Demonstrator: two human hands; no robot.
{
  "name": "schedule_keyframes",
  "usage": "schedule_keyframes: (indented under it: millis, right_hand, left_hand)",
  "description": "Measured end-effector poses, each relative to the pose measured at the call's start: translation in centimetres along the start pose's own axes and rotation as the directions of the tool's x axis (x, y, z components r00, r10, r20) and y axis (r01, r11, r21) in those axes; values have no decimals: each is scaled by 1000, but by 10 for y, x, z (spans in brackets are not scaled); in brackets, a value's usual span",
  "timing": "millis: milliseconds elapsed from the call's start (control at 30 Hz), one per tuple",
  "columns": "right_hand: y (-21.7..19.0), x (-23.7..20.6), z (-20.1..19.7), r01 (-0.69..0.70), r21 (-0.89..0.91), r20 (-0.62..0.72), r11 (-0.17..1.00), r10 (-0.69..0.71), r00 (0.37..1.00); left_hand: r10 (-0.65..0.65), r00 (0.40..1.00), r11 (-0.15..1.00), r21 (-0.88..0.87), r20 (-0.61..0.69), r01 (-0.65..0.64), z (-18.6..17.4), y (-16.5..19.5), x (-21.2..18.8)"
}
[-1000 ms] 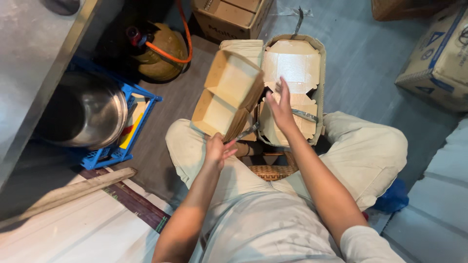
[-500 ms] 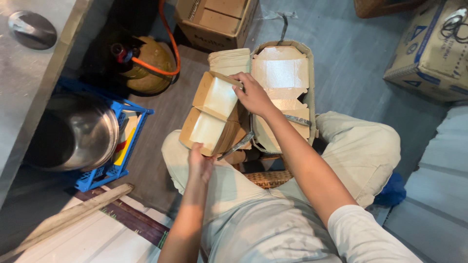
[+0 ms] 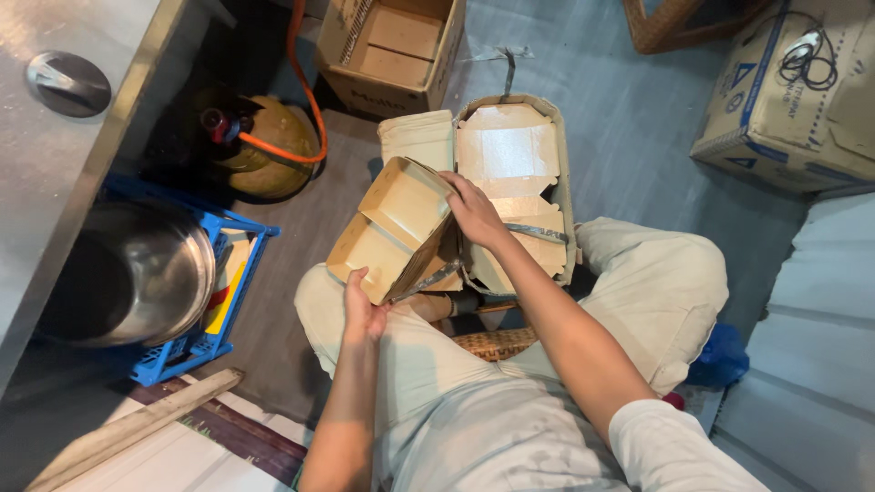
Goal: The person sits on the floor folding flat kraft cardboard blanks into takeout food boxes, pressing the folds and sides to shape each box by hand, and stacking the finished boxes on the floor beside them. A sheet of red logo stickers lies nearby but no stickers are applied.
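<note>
While the left hand [image 3: 363, 310] clamps the near corner of a two-compartment cardboard food box [image 3: 394, 228], its fingertips are hidden underneath. The right hand [image 3: 474, 211] grips the box's far edge, covering part of the flattened box stack [image 3: 510, 150] behind.

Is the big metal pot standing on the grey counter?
No, the metal pot sits in a blue crate on the floor, below the edge of the grey counter.

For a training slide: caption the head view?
Seated person's left hand and right hand grip a folded cardboard tray above a strapped stack of flat cartons.
</note>
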State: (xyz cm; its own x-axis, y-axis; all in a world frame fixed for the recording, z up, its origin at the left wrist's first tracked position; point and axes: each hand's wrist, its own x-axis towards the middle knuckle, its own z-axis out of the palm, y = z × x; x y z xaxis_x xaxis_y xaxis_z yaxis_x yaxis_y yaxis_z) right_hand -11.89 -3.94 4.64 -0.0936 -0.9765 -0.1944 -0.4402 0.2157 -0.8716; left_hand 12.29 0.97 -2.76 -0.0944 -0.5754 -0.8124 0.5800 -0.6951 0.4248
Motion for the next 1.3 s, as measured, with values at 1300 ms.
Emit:
schedule_keyframes:
  millis: [1300]
  right_hand:
    - [202, -183, -136, -177, 334, -102, 926, 222, 970]
  left_hand:
    - [194, 795, 419, 684, 575, -597, 60, -67, -46]
